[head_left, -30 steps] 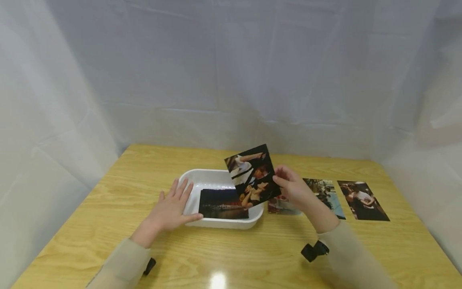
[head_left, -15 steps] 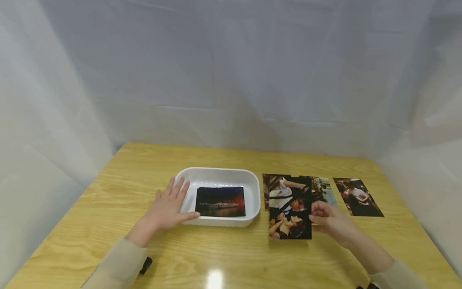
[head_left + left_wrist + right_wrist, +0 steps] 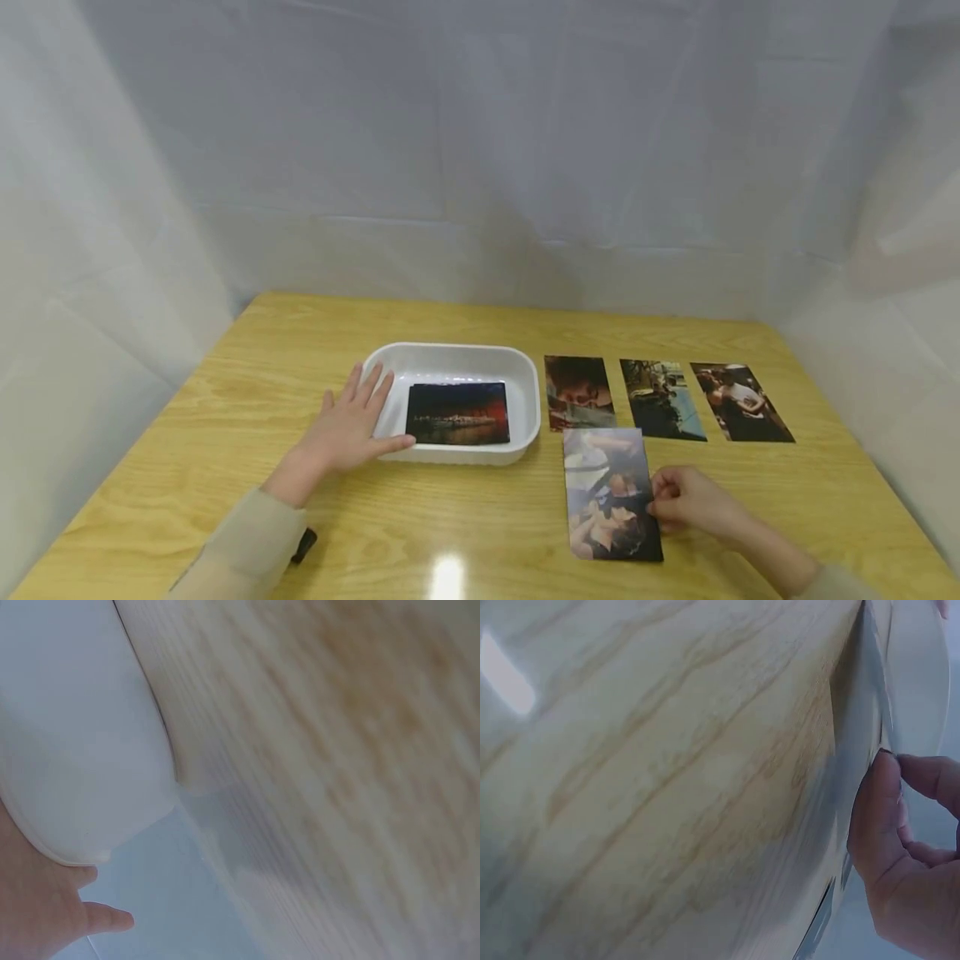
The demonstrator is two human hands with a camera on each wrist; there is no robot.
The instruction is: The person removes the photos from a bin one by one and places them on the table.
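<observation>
My right hand [image 3: 693, 500] pinches the right edge of a photo print [image 3: 611, 500] of people in dark and white clothes. Its glossy face catches the light, low over the table in front of the other prints. In the right wrist view, thumb and finger of the right hand [image 3: 907, 847] meet at the print's thin edge. My left hand [image 3: 345, 429] rests with spread fingers on the left rim of a white tray [image 3: 525, 400]. Inside that tray lies a dark night-scene print [image 3: 459, 414], apparently on a stack. The left wrist view shows the left hand [image 3: 41, 900] against the tray's wall [image 3: 82, 735].
Three prints lie in a row right of the tray: a close-up face print [image 3: 579, 392], a waterside print [image 3: 662, 398] and a print of an embracing pair [image 3: 742, 402]. The wooden table [image 3: 300, 367] is backed by a white sheet [image 3: 480, 167].
My right hand has carried the photo print from over the tray to the right, then down toward me, uncovering the row of prints. The left hand has stayed on the tray's rim.
</observation>
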